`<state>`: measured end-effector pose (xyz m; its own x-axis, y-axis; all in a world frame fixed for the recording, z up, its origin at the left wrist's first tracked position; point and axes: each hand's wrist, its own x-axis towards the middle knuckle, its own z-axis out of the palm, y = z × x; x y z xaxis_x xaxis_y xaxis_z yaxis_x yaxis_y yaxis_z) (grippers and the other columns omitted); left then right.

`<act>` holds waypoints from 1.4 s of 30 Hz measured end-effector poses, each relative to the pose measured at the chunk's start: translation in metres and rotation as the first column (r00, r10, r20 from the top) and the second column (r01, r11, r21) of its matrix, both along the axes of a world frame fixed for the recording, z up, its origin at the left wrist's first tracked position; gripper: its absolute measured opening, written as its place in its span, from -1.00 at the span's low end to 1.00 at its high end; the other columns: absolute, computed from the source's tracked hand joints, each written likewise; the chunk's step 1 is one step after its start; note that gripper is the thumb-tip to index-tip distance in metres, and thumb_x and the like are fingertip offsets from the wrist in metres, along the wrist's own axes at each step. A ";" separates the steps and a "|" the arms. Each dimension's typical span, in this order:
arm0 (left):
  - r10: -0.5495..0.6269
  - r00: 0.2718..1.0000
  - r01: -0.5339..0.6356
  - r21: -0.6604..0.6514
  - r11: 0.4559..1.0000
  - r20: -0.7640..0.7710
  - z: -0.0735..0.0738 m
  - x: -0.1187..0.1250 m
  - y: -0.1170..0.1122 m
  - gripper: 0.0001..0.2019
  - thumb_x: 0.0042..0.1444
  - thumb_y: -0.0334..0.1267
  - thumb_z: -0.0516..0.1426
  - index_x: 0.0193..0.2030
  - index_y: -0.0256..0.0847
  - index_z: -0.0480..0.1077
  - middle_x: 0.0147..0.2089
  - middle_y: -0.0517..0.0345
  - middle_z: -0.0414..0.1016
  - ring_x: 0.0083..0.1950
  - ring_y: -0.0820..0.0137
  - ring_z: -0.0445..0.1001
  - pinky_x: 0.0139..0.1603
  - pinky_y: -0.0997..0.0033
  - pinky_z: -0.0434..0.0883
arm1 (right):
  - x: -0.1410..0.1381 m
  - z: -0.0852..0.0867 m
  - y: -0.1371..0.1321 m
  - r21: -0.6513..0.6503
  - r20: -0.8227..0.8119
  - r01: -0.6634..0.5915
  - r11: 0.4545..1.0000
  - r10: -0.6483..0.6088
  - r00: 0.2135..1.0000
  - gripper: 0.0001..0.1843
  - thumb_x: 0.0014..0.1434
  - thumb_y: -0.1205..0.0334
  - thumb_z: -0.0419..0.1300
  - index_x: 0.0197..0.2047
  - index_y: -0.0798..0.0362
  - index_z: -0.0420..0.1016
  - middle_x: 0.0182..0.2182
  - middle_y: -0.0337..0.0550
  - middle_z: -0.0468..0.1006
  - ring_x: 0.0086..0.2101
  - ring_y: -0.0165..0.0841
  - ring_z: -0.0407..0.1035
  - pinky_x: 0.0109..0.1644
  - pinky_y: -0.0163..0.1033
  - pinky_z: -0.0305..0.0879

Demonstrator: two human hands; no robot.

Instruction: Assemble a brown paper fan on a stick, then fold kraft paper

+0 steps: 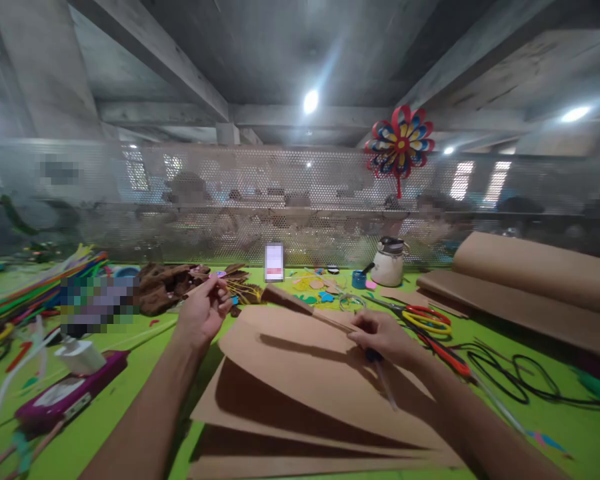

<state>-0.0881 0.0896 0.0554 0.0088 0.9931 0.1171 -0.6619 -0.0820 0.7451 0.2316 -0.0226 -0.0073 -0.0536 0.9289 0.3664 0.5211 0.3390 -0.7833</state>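
My left hand [207, 312] is raised left of the kraft paper, thumb and fingers pinched together. A small purple piece [221, 274] shows at its fingertips; whether they grip it I cannot tell. My right hand [383, 337] is closed on a long brown paper strip [325, 318], whose wider, darker end points left above the sheets. Below the same hand sticks out a thin tool [387, 387] with a dark upper part, its kind unclear. Under both lies a stack of kraft paper sheets [300, 360], the top ones curling up at the left.
Scissors with red and yellow handles [427, 320] and a black cord [520, 377] lie at right, near a kraft paper roll [535, 273]. A white jug [387, 263] and a lit phone [274, 262] stand behind. A purple power strip [73, 397] is at left.
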 end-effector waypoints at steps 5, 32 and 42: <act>0.061 0.997 -0.062 -0.039 0.997 -0.040 -0.009 0.007 0.006 -0.69 0.23 -0.44 -0.03 -0.56 -0.25 0.18 -0.58 0.21 0.35 -0.47 0.51 0.45 -0.44 0.57 0.43 | 0.012 0.007 -0.004 -0.086 -0.336 -0.114 0.990 0.079 0.938 -0.73 0.05 0.07 0.26 -0.40 0.11 0.39 -0.58 -0.31 0.37 -0.58 -0.49 0.21 -0.48 -0.33 0.13; 0.181 0.660 0.120 0.340 0.933 -0.729 0.003 0.026 -0.034 -0.68 0.07 -0.01 0.15 -0.25 -0.24 0.52 -0.20 -0.04 0.57 -0.12 0.20 0.47 -0.07 0.19 0.38 | -0.003 0.000 -0.002 0.340 -0.208 0.253 0.906 -0.190 0.960 -0.70 0.16 0.05 0.16 -0.17 0.11 0.43 -0.45 -0.16 0.47 -0.45 -0.36 0.35 -0.38 -0.29 0.30; -0.238 0.561 0.608 0.200 0.769 -0.793 -0.012 0.060 -0.067 -0.61 0.12 -0.04 0.15 -0.02 -0.27 0.46 -0.13 -0.12 0.55 -0.13 0.21 0.52 -0.12 0.20 0.46 | -0.056 -0.020 -0.018 0.630 0.064 0.114 0.768 -0.198 0.978 -0.84 0.22 0.37 0.07 -0.12 0.04 0.34 -0.34 -0.15 0.40 -0.37 -0.38 0.34 -0.34 -0.32 0.31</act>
